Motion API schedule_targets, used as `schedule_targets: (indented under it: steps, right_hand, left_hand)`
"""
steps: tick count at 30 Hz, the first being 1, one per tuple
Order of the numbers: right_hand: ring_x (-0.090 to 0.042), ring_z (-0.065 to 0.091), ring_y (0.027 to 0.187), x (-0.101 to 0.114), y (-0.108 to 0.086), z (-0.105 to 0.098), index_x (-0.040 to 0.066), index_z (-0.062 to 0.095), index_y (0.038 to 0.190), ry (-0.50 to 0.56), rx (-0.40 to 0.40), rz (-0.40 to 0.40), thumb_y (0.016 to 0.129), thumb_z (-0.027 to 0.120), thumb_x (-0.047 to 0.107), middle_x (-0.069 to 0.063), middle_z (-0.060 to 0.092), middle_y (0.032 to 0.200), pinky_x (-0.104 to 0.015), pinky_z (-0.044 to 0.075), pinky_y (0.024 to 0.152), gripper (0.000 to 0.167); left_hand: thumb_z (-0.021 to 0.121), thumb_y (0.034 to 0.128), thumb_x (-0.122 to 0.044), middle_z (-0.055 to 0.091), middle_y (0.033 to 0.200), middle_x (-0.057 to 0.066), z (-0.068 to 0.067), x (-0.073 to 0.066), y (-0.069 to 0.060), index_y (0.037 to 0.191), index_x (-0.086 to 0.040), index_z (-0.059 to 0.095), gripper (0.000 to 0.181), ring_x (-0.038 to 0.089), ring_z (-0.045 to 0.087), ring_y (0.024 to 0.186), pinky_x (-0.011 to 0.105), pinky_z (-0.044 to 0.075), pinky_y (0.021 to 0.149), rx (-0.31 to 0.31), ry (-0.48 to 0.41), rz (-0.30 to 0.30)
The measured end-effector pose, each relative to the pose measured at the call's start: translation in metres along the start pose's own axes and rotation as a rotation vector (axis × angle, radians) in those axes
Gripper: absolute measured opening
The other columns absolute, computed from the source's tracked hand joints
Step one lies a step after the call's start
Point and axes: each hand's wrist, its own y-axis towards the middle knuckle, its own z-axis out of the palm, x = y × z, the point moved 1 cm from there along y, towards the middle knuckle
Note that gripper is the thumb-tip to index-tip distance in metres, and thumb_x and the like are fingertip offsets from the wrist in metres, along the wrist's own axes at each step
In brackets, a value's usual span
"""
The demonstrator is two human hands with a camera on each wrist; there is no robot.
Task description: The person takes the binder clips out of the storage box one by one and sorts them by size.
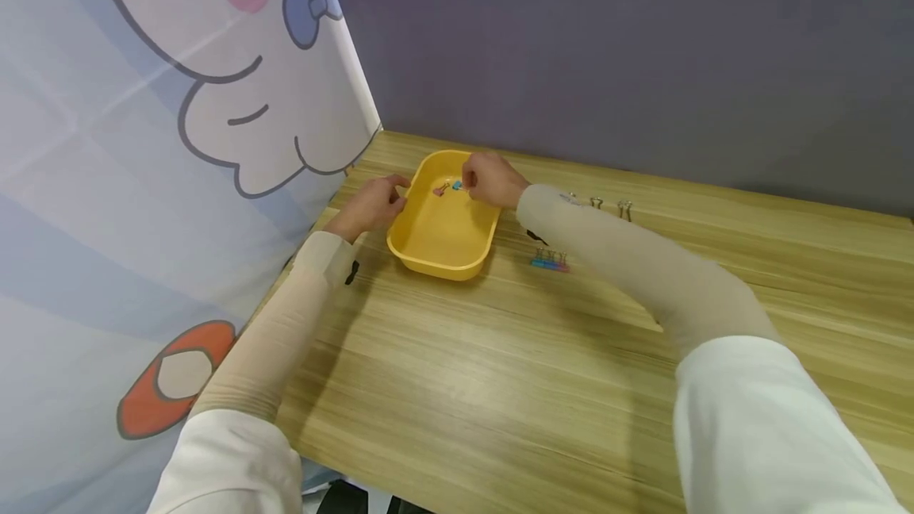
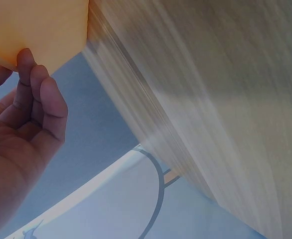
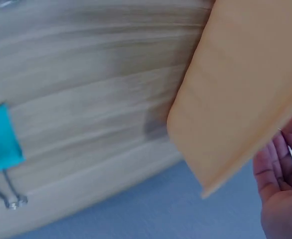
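Note:
A yellow plastic tray [image 1: 444,240] stands on the wooden table. At its left rim, my left hand [image 1: 373,203] pinches the edge between thumb and fingers; the left wrist view shows these fingertips against the tray wall [image 2: 51,25]. Over the tray's far right side is my right hand [image 1: 493,179], its fingers curled. A blue binder clip [image 1: 458,186] shows at those fingertips, and a thin metal wire appears within the hand [image 3: 285,194] in the right wrist view. Inside the tray, a pink binder clip [image 1: 439,191] lies left of the blue one.
Right of the tray, a row of small colored binder clips [image 1: 550,264] stands on the table [image 1: 457,371]. Larger clips [image 1: 625,209] lie farther back, partly behind my right arm. A teal clip [image 3: 2,139] shows in the right wrist view. Grey panel behind, printed curtain at left.

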Motion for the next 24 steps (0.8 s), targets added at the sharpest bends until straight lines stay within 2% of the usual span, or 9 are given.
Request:
schedule_targets:
  steps: [4, 11, 18, 24]
  right_hand:
    - [-0.021, 0.056, 0.082, 0.003, -0.017, -0.012, 0.005, 0.067, 0.086, 0.005, -0.047, -0.089, 0.084, 0.064, -0.001, -0.006, 0.061, 0.089, -0.034, 0.046, 0.075, 0.007]
    - [-0.019, 0.056, 0.079, 0.006, -0.049, -0.028, 0.008, 0.066, 0.085, -0.020, -0.097, -0.182, 0.084, 0.067, 0.000, -0.004, 0.059, 0.088, -0.032, 0.047, 0.072, 0.007]
    - [-0.019, 0.053, 0.073, 0.003, -0.077, -0.034, 0.010, 0.064, 0.080, -0.070, -0.113, -0.235, 0.084, 0.066, -0.002, -0.002, 0.058, 0.085, -0.030, 0.043, 0.066, 0.013]
    - [-0.017, 0.054, 0.074, -0.010, -0.114, -0.039, 0.010, 0.065, 0.080, -0.140, -0.113, -0.309, 0.079, 0.070, -0.007, -0.002, 0.057, 0.084, -0.031, 0.046, 0.065, 0.017]
  left_hand:
    - [0.049, 0.0975, -0.012, 0.063, 0.094, 0.017, -0.001, -0.001, -0.002, 0.135, 0.000, 0.045, 0.039, 0.025, 0.059, 0.076, 0.036, 0.049, 0.068, -0.007, 0.004, 0.013]
    - [0.048, 0.0974, -0.011, 0.063, 0.095, 0.019, -0.006, 0.006, -0.002, 0.134, 0.002, 0.045, 0.039, 0.026, 0.059, 0.076, 0.036, 0.049, 0.067, -0.007, 0.002, 0.031]
    - [0.050, 0.0969, -0.012, 0.063, 0.093, 0.017, -0.009, 0.014, -0.006, 0.134, 0.000, 0.046, 0.039, 0.025, 0.059, 0.074, 0.035, 0.049, 0.066, -0.021, 0.010, 0.016]
    - [0.050, 0.0963, -0.010, 0.064, 0.093, 0.018, -0.012, 0.015, -0.009, 0.134, 0.000, 0.045, 0.040, 0.025, 0.059, 0.073, 0.036, 0.049, 0.066, -0.027, 0.031, 0.030]
